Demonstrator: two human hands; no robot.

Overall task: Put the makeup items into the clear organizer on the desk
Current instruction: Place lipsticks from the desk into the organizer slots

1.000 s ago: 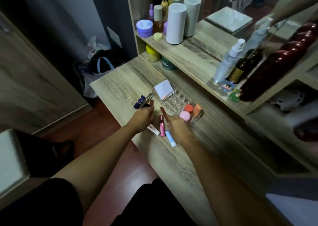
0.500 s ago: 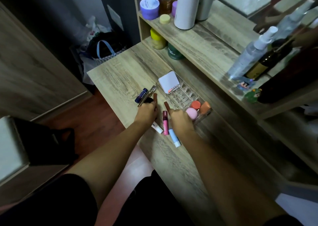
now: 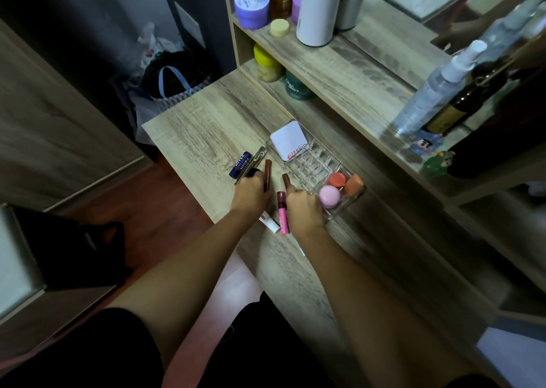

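Note:
A clear organizer sits on the wooden desk, with a white compact at its far end and pink and orange sponges at its near end. My left hand is closed on a brown lip tube left of the organizer. My right hand grips another brown lip tube beside the organizer's near corner. A pink tube and a white tube lie between my hands. A blue Nivea stick and a clear slim item lie further left.
A raised shelf runs behind the desk with a white cylinder, purple jar, spray bottle and dark bottle. Jars stand under the shelf. A bag lies on the floor beyond the desk's left edge.
Both hands have shifted slightly toward the organizer, each still closed on its brown tube. The light blue tube near my right hand is now hidden under my wrist.

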